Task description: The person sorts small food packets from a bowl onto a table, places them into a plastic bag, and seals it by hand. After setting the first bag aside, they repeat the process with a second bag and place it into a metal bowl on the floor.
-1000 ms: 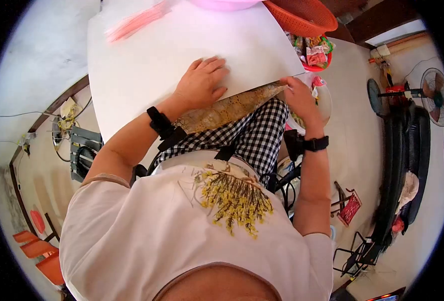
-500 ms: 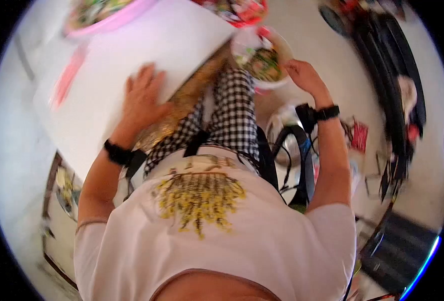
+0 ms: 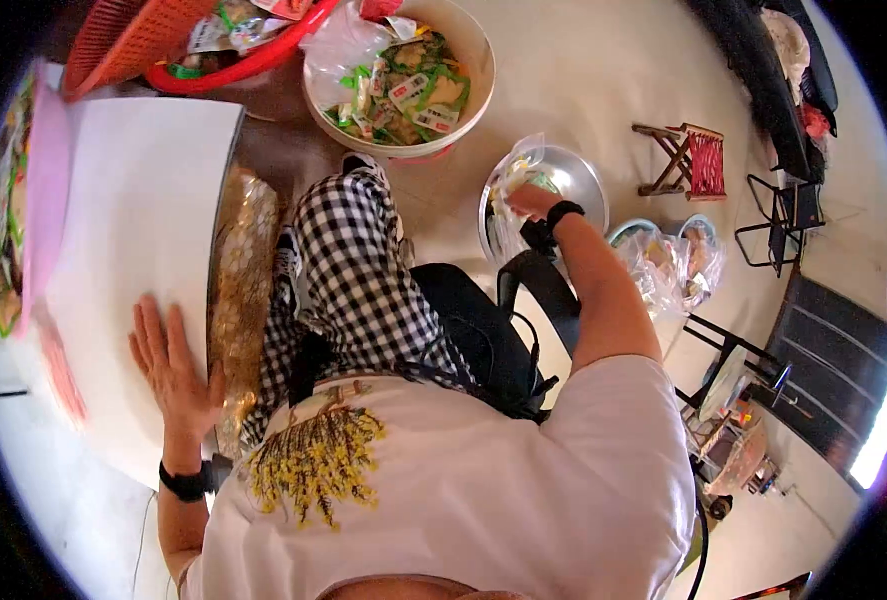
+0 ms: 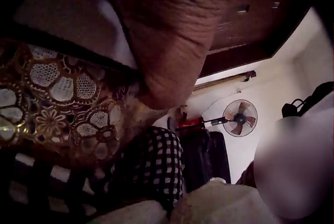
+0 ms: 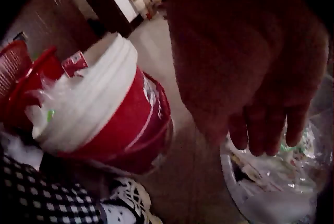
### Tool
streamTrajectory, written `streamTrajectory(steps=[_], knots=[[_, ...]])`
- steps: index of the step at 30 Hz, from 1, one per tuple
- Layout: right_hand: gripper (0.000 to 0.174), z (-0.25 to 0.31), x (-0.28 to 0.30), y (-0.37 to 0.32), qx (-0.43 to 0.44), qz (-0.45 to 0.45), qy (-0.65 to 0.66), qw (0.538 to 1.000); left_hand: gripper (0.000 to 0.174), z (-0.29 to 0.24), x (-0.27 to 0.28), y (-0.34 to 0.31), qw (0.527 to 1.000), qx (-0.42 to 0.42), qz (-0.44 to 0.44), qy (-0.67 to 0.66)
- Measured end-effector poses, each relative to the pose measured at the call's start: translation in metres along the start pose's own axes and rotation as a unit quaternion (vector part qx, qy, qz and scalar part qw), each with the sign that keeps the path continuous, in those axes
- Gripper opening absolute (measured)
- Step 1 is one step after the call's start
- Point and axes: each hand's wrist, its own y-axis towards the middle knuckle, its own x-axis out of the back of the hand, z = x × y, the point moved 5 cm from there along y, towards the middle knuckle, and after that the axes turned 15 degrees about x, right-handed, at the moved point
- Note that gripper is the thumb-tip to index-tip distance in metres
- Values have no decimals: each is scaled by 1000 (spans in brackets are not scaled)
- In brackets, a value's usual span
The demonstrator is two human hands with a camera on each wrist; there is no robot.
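The left hand (image 3: 178, 370) rests with spread fingers on the white tabletop (image 3: 133, 220), beside the gold patterned cloth (image 3: 243, 270) that hangs at its edge. In the right wrist view the right hand (image 5: 250, 62) points its fingers down over a metal basin (image 5: 225, 169) with clear plastic packets (image 5: 266, 172) in it. The head view shows the right hand (image 3: 533, 200) at that basin (image 3: 588, 180), its fingers extended; whether they touch the packets cannot be told. The left wrist view has the heel of the left hand (image 4: 167, 41) by the patterned cloth (image 4: 62, 93).
A white bucket (image 3: 478, 60) of green packets stands on the floor ahead, near a red basket (image 3: 123, 45). A pink basin (image 3: 48, 190) sits on the table's far side. Bagged tubs (image 3: 653, 260) and a folding stool (image 3: 703, 165) are at the right.
The view has swung to the right. The right hand has left the table's edge, passed the white bucket and reached the metal basin. The left hand has stayed on the tabletop.
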Motion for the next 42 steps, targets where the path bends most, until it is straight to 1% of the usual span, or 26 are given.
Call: streamTrajectory(steps=[1,2,4,5,7,8,9,11,13,14,16,18,20,21,23,25,30,33,36,37,38,39,40,41,42], knots=[[24,-10,-16,16,81,49,-50,994,84,-1,-2,0,1000,-4,0,1],[26,-19,-32,30,163,96,-99,977,85,-1,-4,0,1000,-6,-1,2],[32,-23,-49,34,242,93,-39,965,86,-1,-6,4,1000,-13,-9,5],[35,-25,-58,35,281,95,-9,955,87,-1,-6,5,1000,-11,2,-7],[31,-45,-75,60,339,77,-78,934,89,-2,-1,4,1000,-5,13,-14],[29,-48,-81,71,332,69,-118,933,90,-3,0,3,1000,-1,19,-18],[32,-49,-86,82,324,61,-160,930,93,-5,0,4,999,9,29,-9],[28,-53,-94,96,268,15,-86,959,95,-3,-2,3,1000,9,25,-3],[30,-57,-90,108,251,-8,-113,961,96,-3,-1,3,999,22,37,-6],[39,-55,-85,113,261,-6,-174,949,95,-2,-2,3,999,21,34,-4],[39,-48,-83,109,239,-28,-160,957,93,1,-4,0,999,17,32,-1],[25,-39,-79,98,167,-78,-11,983,92,0,-2,1,999,8,40,-7],[31,-60,-95,113,202,-54,84,974,91,-1,0,2,999,1,42,-9],[37,-47,-96,106,203,-51,135,968,91,-1,-1,2,999,-1,41,-8],[43,-19,-101,93,90,-43,258,961,88,-3,0,4,999,-2,40,-3],[42,-19,-119,106,93,-58,264,958,86,-1,-2,2,999,-5,33,1],[44,27,-123,101,179,-23,285,941,84,-9,1,10,1000,-10,28,7],[41,55,-118,81,203,-8,265,943,84,-14,2,14,1000,-22,14,10],[32,47,-103,60,300,89,186,931,84,-12,1,12,999,-16,24,19],[23,49,-84,40,162,173,237,942,84,-12,-1,12,999,-14,26,23],[18,42,-65,28,74,190,279,939,85,-12,-3,10,999,-10,28,26],[17,33,-41,17,45,164,305,937,83,-3,-4,4,999,-6,43,27],[16,2,-27,22,32,123,303,944,83,-1,-5,3,999,-2,41,24],[11,-39,-16,26,-26,48,326,944,82,-1,-4,1,999,2,39,21],[8,-158,-27,57,-44,-26,420,906,82,-2,-4,1,999,6,36,19]])
